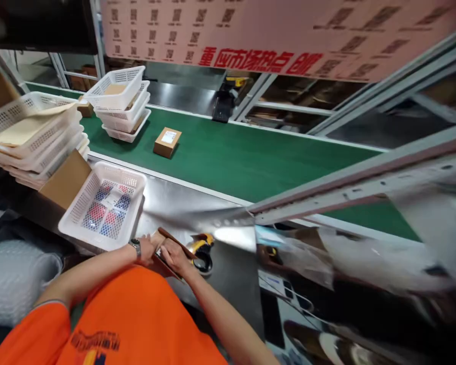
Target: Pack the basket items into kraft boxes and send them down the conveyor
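Observation:
A small brown cardboard box [183,247] with a raised flap is held close to my body, over the front of the metal bench. My left hand [147,250], below a wristwatch, grips its left side. Curled fingers of my right hand [174,255] reach over the box's opening and hold it; what lies inside is hidden. Just right of the box, a yellow and black tape dispenser [203,252] rests on the bench. Left of my hands stands a white plastic basket [71,223], with red and blue patterned shapes showing at its bottom.
Beyond the metal bench [167,197] runs a green conveyor belt [228,152], carrying a labelled carton [167,143] and stacked white baskets [116,104]. More baskets [34,137] are piled at left. A slanted metal rail [349,177] crosses the right side. Bubble wrap [15,268] lies lower left.

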Motion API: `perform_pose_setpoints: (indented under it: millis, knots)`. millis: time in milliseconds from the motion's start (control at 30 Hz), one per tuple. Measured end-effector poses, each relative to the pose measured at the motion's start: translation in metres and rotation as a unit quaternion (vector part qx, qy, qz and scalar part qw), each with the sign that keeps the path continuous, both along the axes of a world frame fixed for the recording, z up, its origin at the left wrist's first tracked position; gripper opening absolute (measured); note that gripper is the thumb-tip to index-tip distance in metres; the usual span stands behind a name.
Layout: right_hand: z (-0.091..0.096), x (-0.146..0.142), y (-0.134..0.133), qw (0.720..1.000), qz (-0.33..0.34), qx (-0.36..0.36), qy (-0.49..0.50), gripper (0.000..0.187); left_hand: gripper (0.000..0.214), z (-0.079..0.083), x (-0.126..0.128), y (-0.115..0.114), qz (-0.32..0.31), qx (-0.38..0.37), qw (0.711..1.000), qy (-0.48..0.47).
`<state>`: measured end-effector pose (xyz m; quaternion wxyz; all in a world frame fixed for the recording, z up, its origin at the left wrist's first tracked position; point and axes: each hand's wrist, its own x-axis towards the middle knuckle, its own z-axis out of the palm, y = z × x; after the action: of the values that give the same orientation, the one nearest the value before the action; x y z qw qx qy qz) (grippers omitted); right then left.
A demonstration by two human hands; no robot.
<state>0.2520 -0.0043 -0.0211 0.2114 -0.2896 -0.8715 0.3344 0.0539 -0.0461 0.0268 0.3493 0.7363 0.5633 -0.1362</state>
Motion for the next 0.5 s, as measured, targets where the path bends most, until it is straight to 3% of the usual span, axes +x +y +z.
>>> perform_pose_setpoints:
  millis: [167,300,367,400,500]
  knots:
    - [0.004,0.032,-0.020,0.988,-0.085,-0.089,0.092,0.055,0.075,-0.004,0.008,0.007,0.009,-0.003,1.000,0.026]
    - [0.008,0.066,-0.033,0.955,-0.252,-0.040,0.152,0.027,0.072,-0.003,0.007,0.008,-0.004,0.009,1.000,0.030]
    - [0.002,0.078,-0.033,0.936,-0.326,-0.035,0.133,0.046,0.073,-0.003,0.005,0.011,-0.018,0.007,0.999,0.034]
    - [-0.003,0.082,-0.032,0.927,-0.344,-0.069,0.128,0.058,0.074,-0.003,0.005,0.012,-0.025,0.004,0.999,0.037]
    - [-0.021,0.083,-0.028,0.889,-0.360,-0.244,0.141,0.072,0.076,-0.003,0.005,0.018,-0.031,-0.004,0.999,0.045]
